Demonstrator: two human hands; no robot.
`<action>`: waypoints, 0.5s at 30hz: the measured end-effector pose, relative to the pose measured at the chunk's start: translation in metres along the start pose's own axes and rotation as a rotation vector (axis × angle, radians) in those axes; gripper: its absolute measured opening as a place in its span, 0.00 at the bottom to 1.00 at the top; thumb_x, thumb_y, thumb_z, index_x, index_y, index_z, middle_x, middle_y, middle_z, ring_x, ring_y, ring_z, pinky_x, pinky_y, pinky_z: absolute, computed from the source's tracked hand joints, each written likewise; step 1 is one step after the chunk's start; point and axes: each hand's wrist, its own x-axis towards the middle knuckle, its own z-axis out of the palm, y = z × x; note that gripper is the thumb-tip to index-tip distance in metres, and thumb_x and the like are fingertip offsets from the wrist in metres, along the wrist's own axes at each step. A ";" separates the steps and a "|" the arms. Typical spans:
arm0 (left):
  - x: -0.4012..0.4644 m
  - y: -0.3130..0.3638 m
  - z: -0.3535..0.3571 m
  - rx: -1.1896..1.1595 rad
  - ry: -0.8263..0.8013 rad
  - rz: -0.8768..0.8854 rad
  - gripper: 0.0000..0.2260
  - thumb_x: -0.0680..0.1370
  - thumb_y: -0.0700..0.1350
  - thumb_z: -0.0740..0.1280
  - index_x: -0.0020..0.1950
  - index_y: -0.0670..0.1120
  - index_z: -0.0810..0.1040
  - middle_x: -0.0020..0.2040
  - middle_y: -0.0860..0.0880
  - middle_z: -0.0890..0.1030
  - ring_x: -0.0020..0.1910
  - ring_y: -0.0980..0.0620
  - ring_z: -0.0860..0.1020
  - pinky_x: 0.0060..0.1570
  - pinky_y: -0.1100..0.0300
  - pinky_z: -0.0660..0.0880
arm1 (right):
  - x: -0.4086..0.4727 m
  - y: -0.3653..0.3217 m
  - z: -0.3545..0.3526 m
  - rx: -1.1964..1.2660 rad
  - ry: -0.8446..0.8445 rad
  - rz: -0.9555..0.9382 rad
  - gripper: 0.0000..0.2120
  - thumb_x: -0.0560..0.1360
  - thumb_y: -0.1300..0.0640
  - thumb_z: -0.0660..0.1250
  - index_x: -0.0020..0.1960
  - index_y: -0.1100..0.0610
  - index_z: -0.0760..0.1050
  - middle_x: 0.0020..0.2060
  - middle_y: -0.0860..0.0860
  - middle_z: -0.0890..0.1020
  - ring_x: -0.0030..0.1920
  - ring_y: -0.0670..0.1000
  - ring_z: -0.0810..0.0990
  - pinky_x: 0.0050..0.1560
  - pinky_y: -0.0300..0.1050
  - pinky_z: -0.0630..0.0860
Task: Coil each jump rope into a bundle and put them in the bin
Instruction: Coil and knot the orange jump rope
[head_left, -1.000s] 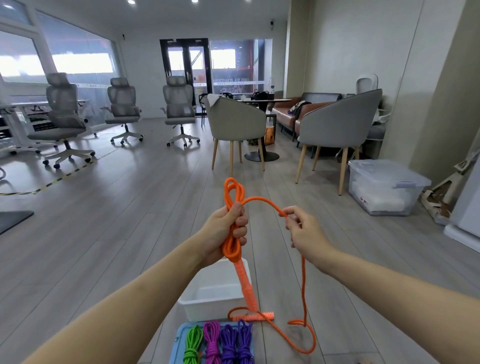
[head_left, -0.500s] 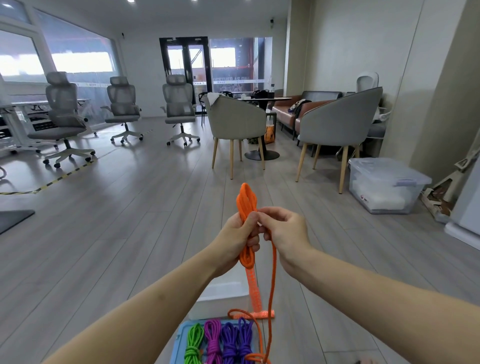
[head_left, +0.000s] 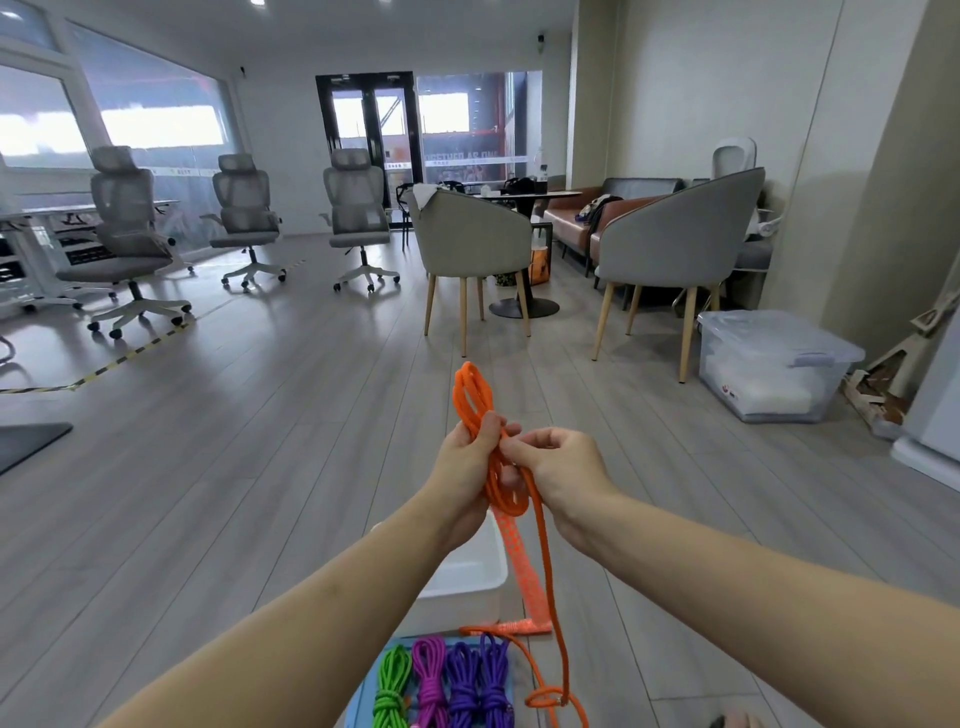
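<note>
Another loop's been laid on: orange rope (head_left: 470, 397) gripped by left hand (head_left: 467, 457), its tail pinched by right hand (head_left: 558, 462), so bundle's nearly wound.

The left hand (head_left: 467, 457) is gripping the coiled orange jump rope (head_left: 474, 400); the right hand (head_left: 558, 467) is pinching its loose strand above the white bin (head_left: 467, 582).

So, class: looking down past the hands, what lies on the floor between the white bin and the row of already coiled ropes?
In the head view, an orange handle of the orange jump rope lies crosswise between the white bin and the coiled ropes.
</note>
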 end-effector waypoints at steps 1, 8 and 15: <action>0.003 0.000 0.000 -0.042 0.036 0.004 0.10 0.85 0.50 0.61 0.54 0.43 0.74 0.44 0.46 0.82 0.30 0.51 0.80 0.32 0.55 0.78 | -0.002 0.001 0.001 -0.035 -0.017 -0.002 0.10 0.78 0.63 0.73 0.53 0.70 0.77 0.30 0.56 0.81 0.27 0.49 0.79 0.32 0.43 0.79; 0.033 0.042 -0.016 -0.492 0.324 0.060 0.13 0.86 0.53 0.59 0.46 0.46 0.71 0.34 0.52 0.73 0.27 0.55 0.74 0.40 0.53 0.78 | -0.016 -0.003 -0.007 -0.596 -0.361 -0.203 0.06 0.80 0.55 0.71 0.47 0.55 0.84 0.29 0.53 0.81 0.28 0.48 0.78 0.29 0.39 0.73; 0.038 0.073 -0.034 -0.449 0.294 0.186 0.12 0.85 0.53 0.61 0.45 0.48 0.69 0.32 0.53 0.68 0.22 0.58 0.62 0.21 0.66 0.63 | -0.007 -0.018 -0.040 -0.804 -0.598 -0.233 0.11 0.81 0.48 0.68 0.49 0.53 0.85 0.35 0.49 0.83 0.31 0.43 0.74 0.34 0.38 0.71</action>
